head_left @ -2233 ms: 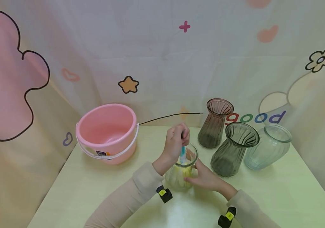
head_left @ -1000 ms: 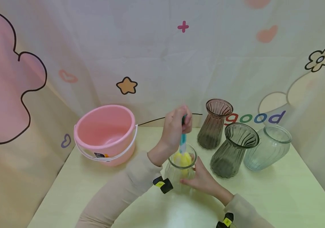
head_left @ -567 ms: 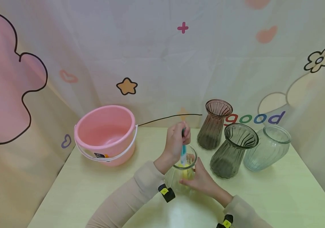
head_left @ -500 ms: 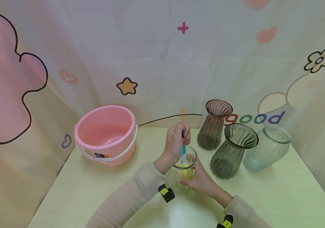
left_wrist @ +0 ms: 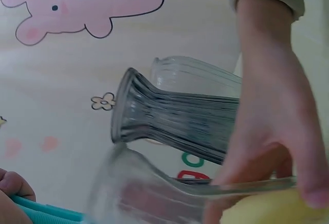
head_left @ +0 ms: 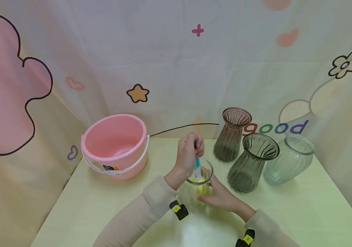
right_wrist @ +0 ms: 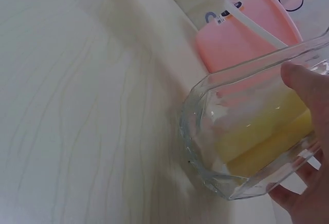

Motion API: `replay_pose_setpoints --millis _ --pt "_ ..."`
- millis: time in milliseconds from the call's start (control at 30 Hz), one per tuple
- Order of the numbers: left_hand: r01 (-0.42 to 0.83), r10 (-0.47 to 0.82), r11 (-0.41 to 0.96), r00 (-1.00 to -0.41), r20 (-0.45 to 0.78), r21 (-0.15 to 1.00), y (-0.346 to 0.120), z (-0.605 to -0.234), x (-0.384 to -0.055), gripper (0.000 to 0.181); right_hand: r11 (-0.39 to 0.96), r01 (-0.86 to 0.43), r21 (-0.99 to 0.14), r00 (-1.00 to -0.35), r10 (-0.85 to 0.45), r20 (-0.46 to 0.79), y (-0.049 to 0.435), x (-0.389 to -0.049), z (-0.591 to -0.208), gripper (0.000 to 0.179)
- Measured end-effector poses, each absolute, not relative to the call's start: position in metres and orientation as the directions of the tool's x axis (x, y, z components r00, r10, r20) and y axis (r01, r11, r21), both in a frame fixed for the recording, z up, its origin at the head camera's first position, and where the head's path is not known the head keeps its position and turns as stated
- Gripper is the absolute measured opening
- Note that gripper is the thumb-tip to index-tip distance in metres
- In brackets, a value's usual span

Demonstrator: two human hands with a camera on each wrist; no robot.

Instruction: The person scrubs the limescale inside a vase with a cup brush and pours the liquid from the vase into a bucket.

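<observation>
My left hand (head_left: pixel 189 152) grips the teal handle (head_left: pixel 197 162) of a sponge bottle brush from above. The brush's yellow sponge head (right_wrist: pixel 267 142) is down inside a clear glass vase (head_left: pixel 191 193), seen through the wall in the right wrist view. My right hand (head_left: pixel 223 195) holds the vase round its side, thumb toward the front and fingers behind the glass. In the left wrist view, my left fingers (left_wrist: pixel 15 184) show at the lower left edge beside the teal handle. The vase stands on or just above the table; I cannot tell which.
A pink bucket (head_left: pixel 137 164) with a white handle stands at the back left. To the right are a brownish-pink vase (head_left: pixel 229 142), a grey-green vase (head_left: pixel 246 171) and a pale clear vase (head_left: pixel 287 166). A printed curtain (head_left: pixel 176 68) hangs behind the table (head_left: pixel 302 212).
A second ago the left hand and brush were higher, with the sponge near the vase's mouth. They have dropped, so the sponge sits deeper inside. The right hand stays on the vase.
</observation>
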State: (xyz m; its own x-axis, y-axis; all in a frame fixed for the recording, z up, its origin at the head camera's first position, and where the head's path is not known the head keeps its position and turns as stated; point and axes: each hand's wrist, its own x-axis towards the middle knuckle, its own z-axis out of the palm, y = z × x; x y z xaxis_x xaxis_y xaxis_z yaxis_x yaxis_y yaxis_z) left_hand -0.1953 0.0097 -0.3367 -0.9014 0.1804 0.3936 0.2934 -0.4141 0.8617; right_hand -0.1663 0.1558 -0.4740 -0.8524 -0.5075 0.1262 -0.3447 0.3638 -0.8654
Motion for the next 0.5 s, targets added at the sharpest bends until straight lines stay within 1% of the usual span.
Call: replay_pose_setpoints --millis 133,267,367,500 --pt "0.319 0.196 -0.393 -0.887 0.418 0.863 0.008 -0.319 -0.193 0.032 0.381 -0.385 -0.84 -0.86 -0.479 0.177 0.152 -0.166 -0.477 0.09" --pt "0.36 0.194 -0.404 -0.864 0.464 0.841 0.004 -0.296 -0.19 0.032 0.399 -0.41 -0.82 -0.871 -0.439 0.222 0.148 -0.166 -0.479 0.089" --pt "0.388 0.19 -0.418 -0.847 0.497 0.821 0.0 -0.279 -0.189 0.031 0.419 -0.407 -0.812 -0.886 -0.396 0.24 0.146 -0.166 -0.48 0.093" --pt "0.403 0.177 -0.438 -0.838 0.517 0.804 -0.006 -0.259 -0.186 0.031 0.451 -0.401 -0.797 -0.902 -0.349 0.256 0.143 -0.167 -0.481 0.1"
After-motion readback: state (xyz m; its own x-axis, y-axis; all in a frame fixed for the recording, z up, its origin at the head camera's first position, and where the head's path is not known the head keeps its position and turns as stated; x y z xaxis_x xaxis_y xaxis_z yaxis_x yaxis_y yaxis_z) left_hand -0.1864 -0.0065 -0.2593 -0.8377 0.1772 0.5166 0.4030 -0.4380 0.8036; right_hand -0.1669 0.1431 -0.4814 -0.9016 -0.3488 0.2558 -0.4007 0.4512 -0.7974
